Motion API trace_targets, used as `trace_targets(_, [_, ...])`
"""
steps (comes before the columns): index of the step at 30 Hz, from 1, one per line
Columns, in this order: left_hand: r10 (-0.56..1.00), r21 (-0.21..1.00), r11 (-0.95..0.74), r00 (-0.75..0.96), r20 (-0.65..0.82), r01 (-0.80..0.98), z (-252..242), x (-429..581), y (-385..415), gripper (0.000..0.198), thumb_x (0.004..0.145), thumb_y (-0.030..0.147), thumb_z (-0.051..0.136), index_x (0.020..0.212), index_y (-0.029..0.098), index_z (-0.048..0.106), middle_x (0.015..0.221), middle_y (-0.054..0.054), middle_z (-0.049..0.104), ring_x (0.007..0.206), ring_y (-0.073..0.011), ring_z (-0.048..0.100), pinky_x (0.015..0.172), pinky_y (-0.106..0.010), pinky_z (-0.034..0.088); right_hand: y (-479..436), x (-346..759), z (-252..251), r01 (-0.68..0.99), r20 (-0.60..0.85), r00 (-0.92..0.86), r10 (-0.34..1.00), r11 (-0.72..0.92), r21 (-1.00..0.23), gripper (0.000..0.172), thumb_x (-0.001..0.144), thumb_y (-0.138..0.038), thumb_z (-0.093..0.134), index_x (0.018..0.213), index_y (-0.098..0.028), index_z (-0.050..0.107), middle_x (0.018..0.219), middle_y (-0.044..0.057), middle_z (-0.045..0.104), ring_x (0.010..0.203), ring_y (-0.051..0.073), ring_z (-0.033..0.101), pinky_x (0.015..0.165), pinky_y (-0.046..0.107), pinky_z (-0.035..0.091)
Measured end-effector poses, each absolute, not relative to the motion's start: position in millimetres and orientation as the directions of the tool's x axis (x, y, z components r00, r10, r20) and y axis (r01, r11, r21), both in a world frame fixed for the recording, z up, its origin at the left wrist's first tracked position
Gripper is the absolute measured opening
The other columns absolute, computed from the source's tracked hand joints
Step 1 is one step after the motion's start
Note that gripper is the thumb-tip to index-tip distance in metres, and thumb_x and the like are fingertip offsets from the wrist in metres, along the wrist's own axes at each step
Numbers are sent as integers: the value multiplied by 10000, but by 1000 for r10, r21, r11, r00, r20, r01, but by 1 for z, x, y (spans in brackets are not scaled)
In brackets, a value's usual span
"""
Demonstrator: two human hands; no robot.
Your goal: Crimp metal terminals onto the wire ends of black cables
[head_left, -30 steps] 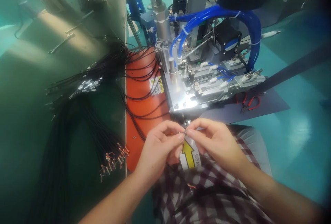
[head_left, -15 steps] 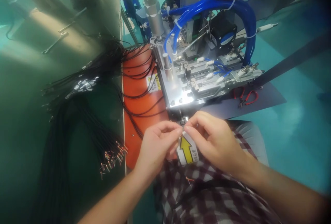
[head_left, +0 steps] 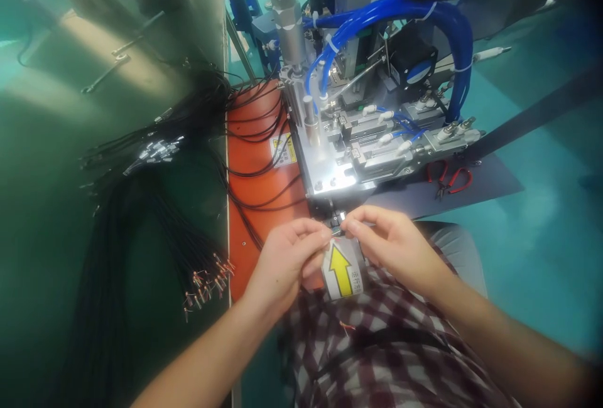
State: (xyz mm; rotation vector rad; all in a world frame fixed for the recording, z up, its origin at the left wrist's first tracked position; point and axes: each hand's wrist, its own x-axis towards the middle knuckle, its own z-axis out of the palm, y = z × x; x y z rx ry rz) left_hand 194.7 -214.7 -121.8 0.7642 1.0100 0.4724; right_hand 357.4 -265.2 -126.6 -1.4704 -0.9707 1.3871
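My left hand [head_left: 292, 254] is closed in a pinch, thumb against forefinger. From its fingertips a thin wire [head_left: 335, 233] juts to the right, partly hidden by the fingers. My right hand [head_left: 393, 235] faces it with thumb and forefinger pinched close by; what lies between them is too small to make out. Both hands are just in front of the metal press fixture [head_left: 330, 182]. Under the fingertips is a white label with a yellow arrow [head_left: 342, 270]. Bare copper strands [head_left: 347, 327] show against the checked shirt below.
Bundled black cables [head_left: 113, 238] with stripped ends lie on the green surface at left; more cables cross the orange plate [head_left: 245, 207]. Blue air hoses [head_left: 400, 9] arch over the machine. Red-handled cutters [head_left: 447, 182] rest on the grey mat [head_left: 490, 179].
My fingertips have parted slightly, the right hand shifting a little right and uncovering the thin wire. The whole view has shifted slightly.
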Motion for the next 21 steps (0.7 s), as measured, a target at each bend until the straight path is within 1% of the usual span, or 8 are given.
trace_targets(2, [675, 759, 651, 465, -573, -10, -122, 195, -215, 164, 763, 254, 693, 694, 129, 614, 380, 86, 396, 323, -9, 281, 380, -133, 225, -266, 356, -126, -37, -330, 61, 942, -328, -944, 202, 867, -343, 600, 748, -179, 600, 474, -85, 378, 393, 66, 307, 342, 176, 247])
trace_targets(4, [676, 758, 652, 462, -575, -11, -122, 194, -215, 169, 760, 261, 698, 698, 129, 614, 366, 89, 385, 322, -12, 280, 380, -134, 223, -266, 356, -125, -25, -337, 50, 940, -336, -941, 188, 849, -336, 614, 754, -175, 621, 511, -59, 456, 419, 78, 371, 359, 180, 289])
trace_targets(7, [674, 753, 658, 458, -580, -15, -122, 193, -215, 182, 749, 278, 709, 706, 125, 620, 380, 84, 403, 324, -12, 284, 380, -138, 231, -265, 356, -125, 35, -325, 53, 944, -327, -944, 159, 817, -309, 630, 755, -164, 651, 668, 15, 600, 541, 125, 505, 405, 200, 363])
trace_targets(9, [678, 753, 657, 456, -577, -25, -121, 193, -215, 197, 730, 284, 724, 696, 119, 621, 437, 65, 462, 328, -3, 293, 379, -141, 238, -265, 356, -126, 52, -320, 56, 946, -323, -945, 150, 809, -298, 628, 748, -163, 650, 747, 42, 628, 622, 153, 547, 432, 210, 388])
trace_targets(13, [680, 755, 655, 459, -571, -33, -121, 194, -214, 214, 695, 283, 751, 689, 111, 625, 511, 38, 525, 335, 6, 300, 379, -146, 258, -265, 353, -128, 10, -317, 26, 948, -318, -948, 152, 831, -295, 597, 741, -172, 605, 724, 22, 584, 625, 143, 519, 456, 211, 393])
trace_targets(16, [678, 753, 657, 464, -571, -33, -121, 194, -214, 193, 713, 276, 742, 709, 121, 627, 455, 62, 470, 343, -4, 293, 387, -144, 272, -266, 352, -126, -21, -292, 53, 955, -291, -956, 154, 857, -291, 565, 750, -181, 563, 668, -8, 523, 564, 116, 456, 447, 204, 374])
trace_targets(18, [675, 752, 659, 466, -572, -33, -121, 194, -213, 189, 723, 276, 737, 715, 127, 623, 422, 76, 431, 347, -9, 287, 390, -141, 272, -267, 352, -126, -14, -275, 91, 957, -275, -961, 163, 876, -296, 542, 755, -186, 544, 601, -38, 455, 502, 98, 387, 416, 195, 330])
trace_targets(21, [671, 751, 660, 471, -573, -27, -120, 193, -213, 195, 723, 282, 739, 718, 126, 621, 428, 71, 444, 344, -10, 290, 386, -144, 279, -270, 354, -128, 14, -278, 100, 955, -281, -960, 165, 886, -310, 541, 773, -191, 543, 562, -58, 411, 460, 86, 334, 387, 188, 275])
